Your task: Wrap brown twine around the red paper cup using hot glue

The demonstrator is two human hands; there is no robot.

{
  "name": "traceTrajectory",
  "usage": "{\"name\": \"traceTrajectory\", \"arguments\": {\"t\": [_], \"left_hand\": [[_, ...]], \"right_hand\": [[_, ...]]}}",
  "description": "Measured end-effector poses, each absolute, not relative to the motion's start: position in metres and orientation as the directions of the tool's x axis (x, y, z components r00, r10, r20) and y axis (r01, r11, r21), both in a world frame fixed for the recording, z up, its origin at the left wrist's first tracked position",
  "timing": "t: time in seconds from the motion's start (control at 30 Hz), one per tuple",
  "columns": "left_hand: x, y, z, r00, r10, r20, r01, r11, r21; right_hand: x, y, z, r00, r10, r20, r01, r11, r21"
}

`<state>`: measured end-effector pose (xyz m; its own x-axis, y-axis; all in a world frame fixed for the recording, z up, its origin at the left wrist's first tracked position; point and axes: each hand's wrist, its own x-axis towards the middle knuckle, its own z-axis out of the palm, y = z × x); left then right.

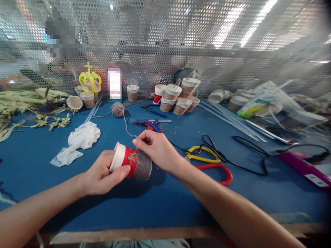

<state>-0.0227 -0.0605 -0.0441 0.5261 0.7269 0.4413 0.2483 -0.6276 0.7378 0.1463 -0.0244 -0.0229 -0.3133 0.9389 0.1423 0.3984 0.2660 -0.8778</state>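
My left hand point(103, 174) grips a red paper cup point(129, 160) by its white rim end, the cup lying sideways above the blue table point(160, 203). The cup's lower half is wrapped in grey-brown twine. My right hand point(157, 150) pinches the twine point(126, 125) just above the wrapped part. The strand runs back to a ball of twine point(118, 109) farther up the table.
A blue glue gun point(148, 123) lies just behind my hands, yellow scissors point(203, 154) and red scissors point(219, 172) to the right with black cords. Twine-wrapped cups point(178, 96) stand at the back, crumpled white plastic point(82, 136) left, a yellow crown point(90, 80), dried leaves point(23, 103), clear glue sticks point(227, 119).
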Motion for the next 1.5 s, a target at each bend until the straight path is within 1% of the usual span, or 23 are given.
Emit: {"name": "traceTrajectory", "arguments": {"t": [0.13,0.33,0.43,0.5,0.57,0.63,0.67,0.73,0.77,0.83,0.9,0.97,1.07,1.17,1.27,1.33,1.43,1.5], "left_hand": [[-0.022,-0.061,-0.044,0.541,0.684,0.489,0.231,-0.680,0.696],[-0.021,-0.059,-0.044,0.535,0.663,0.523,0.210,-0.704,0.678],[-0.022,-0.059,-0.045,0.528,0.671,0.521,0.204,-0.696,0.689],[-0.022,-0.059,-0.046,0.524,0.698,0.487,0.198,-0.656,0.728],[-0.023,-0.061,-0.047,0.509,0.761,0.403,0.199,-0.559,0.805],[-0.023,-0.062,-0.048,0.477,0.834,0.279,0.182,-0.404,0.897],[-0.022,-0.063,-0.048,0.456,0.865,0.211,0.153,-0.310,0.939],[-0.021,-0.061,-0.049,0.407,0.910,0.078,0.033,-0.101,0.994],[-0.019,-0.060,-0.049,0.382,0.924,0.013,-0.047,0.005,0.999],[-0.017,-0.055,-0.049,0.290,0.955,-0.067,-0.201,0.130,0.971],[-0.015,-0.049,-0.048,0.182,0.975,-0.126,-0.301,0.178,0.937],[-0.013,-0.044,-0.048,0.107,0.977,-0.182,-0.349,0.208,0.914],[-0.012,-0.041,-0.048,0.066,0.974,-0.219,-0.377,0.227,0.898],[-0.013,-0.040,-0.048,0.112,0.974,-0.195,-0.386,0.224,0.895],[-0.016,-0.038,-0.042,0.189,0.960,-0.208,-0.404,0.269,0.874],[-0.019,-0.036,-0.036,0.228,0.940,-0.252,-0.428,0.329,0.842],[-0.023,-0.033,-0.028,0.238,0.915,-0.326,-0.461,0.402,0.792],[-0.024,-0.031,-0.025,0.237,0.908,-0.345,-0.473,0.418,0.776]], "right_hand": [[0.145,-0.024,-0.024,-0.339,0.931,0.134,0.398,0.271,-0.876],[0.146,-0.023,-0.027,-0.366,0.923,0.122,0.367,0.263,-0.892],[0.146,-0.022,-0.028,-0.381,0.919,0.100,0.350,0.243,-0.905],[0.146,-0.022,-0.029,-0.386,0.919,0.078,0.350,0.224,-0.910],[0.146,-0.021,-0.029,-0.395,0.918,0.046,0.365,0.202,-0.909],[0.147,-0.019,-0.030,-0.415,0.910,0.004,0.404,0.188,-0.895],[0.147,-0.018,-0.031,-0.424,0.905,-0.013,0.427,0.187,-0.885],[0.148,-0.015,-0.033,-0.427,0.904,-0.036,0.446,0.176,-0.878],[0.149,-0.013,-0.034,-0.409,0.912,-0.044,0.435,0.152,-0.888],[0.150,-0.011,-0.035,-0.349,0.934,-0.070,0.361,0.065,-0.930],[0.151,-0.010,-0.034,-0.305,0.948,-0.089,0.261,-0.006,-0.965],[0.151,-0.011,-0.032,-0.329,0.941,-0.081,0.210,-0.011,-0.978],[0.152,-0.014,-0.029,-0.423,0.902,-0.086,0.259,0.030,-0.965],[0.152,-0.015,-0.028,-0.483,0.870,-0.099,0.314,0.066,-0.947],[0.153,-0.015,-0.027,-0.501,0.865,0.007,0.329,0.198,-0.923],[0.153,-0.017,-0.024,-0.506,0.858,0.095,0.338,0.298,-0.893],[0.152,-0.020,-0.021,-0.502,0.837,0.217,0.389,0.443,-0.808],[0.152,-0.022,-0.020,-0.508,0.816,0.278,0.421,0.516,-0.746]]}}
